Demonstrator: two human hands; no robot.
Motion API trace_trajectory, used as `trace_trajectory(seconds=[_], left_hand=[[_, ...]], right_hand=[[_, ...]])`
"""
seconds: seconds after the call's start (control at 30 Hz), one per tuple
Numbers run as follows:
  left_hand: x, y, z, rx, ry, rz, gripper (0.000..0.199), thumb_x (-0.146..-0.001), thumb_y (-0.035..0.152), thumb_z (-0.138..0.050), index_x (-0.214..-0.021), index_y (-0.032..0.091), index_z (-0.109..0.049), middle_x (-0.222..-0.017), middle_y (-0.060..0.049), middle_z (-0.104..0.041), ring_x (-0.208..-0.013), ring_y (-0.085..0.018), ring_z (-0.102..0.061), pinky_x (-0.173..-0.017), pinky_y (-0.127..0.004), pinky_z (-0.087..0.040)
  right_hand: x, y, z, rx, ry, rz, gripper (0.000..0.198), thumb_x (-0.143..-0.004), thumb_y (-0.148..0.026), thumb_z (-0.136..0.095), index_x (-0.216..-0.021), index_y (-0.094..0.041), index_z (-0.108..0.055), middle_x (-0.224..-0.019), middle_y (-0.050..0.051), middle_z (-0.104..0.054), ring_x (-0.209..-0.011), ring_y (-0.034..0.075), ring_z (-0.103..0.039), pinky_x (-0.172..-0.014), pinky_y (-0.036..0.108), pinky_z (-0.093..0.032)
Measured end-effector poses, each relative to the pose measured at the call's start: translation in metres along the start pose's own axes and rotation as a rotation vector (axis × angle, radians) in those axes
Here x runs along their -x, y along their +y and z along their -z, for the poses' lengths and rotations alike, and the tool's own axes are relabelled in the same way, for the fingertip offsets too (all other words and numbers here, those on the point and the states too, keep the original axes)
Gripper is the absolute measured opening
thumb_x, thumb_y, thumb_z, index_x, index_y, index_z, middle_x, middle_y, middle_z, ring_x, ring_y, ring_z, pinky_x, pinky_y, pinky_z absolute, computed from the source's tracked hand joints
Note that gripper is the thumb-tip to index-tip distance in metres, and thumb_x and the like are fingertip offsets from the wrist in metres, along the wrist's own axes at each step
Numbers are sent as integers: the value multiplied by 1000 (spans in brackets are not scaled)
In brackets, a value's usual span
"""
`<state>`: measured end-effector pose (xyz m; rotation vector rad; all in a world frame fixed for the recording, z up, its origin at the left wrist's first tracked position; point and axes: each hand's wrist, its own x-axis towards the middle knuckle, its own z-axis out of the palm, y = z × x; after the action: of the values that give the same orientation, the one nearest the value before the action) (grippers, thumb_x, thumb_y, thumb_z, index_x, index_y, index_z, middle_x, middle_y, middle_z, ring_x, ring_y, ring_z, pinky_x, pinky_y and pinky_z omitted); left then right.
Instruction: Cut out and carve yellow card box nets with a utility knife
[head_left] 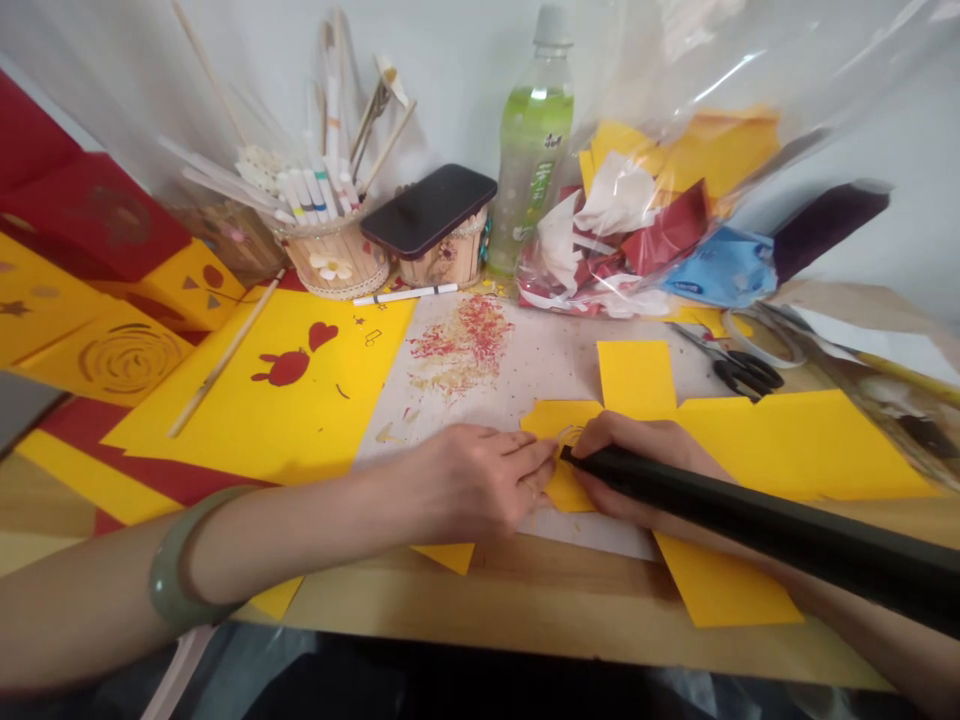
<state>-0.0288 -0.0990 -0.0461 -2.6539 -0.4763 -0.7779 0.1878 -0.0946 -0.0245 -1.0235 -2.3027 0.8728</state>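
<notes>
My left hand (472,475) lies flat, fingers stretched out, on the left part of a small yellow paper piece (570,492), near its marked lines. A green bangle (176,560) circles that wrist. In my right hand (649,440) is a long black pen-like tool (720,510), gripped close to its tip. Its tip meets the paper beside curved lines, just right of my left fingertips. What sort of tool it is, I cannot tell. Under both hands spreads a white work sheet (457,400) speckled with red and gold.
Behind stand a pot of markers (330,255), a phone (431,210) resting on another pot, and a green drink bottle (532,150). Right are a clear bag of paper scraps (637,230), black-handled scissors (746,375) and yellow paper (802,445). A wooden stick (225,355) crosses yellow paper leftward.
</notes>
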Motion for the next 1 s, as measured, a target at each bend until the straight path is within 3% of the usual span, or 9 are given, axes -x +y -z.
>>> trace_trajectory(seconds=[0.37,0.8,1.0], left_hand=[[-4,-5,1,25,-60,-41,29,-94,27,-50,-104,4,-65,-100,-7,-71,-87,-17,-67,-70,-27,-56],[-7,-5,5,-17,-101,-108,21,-92,16,-49,-95,5,-67,-97,-9,-70,-79,-17,-66,-63,-27,-55],[-7,-5,5,-39,-124,-114,22,-94,15,-47,-94,7,-67,-97,-10,-70,-83,-16,-66,-68,-27,-55]], right_hand=[[4,4,0,35,-20,77,5,-80,-18,-53,-78,-23,-51,-65,-2,-60,-51,10,-55,-49,21,-46],[8,4,-2,136,-47,126,9,-81,-20,-51,-76,-25,-48,-61,-2,-56,-49,12,-50,-47,25,-43],[6,4,-2,136,-25,157,9,-81,-19,-51,-76,-25,-48,-61,-2,-55,-48,11,-49,-45,24,-42]])
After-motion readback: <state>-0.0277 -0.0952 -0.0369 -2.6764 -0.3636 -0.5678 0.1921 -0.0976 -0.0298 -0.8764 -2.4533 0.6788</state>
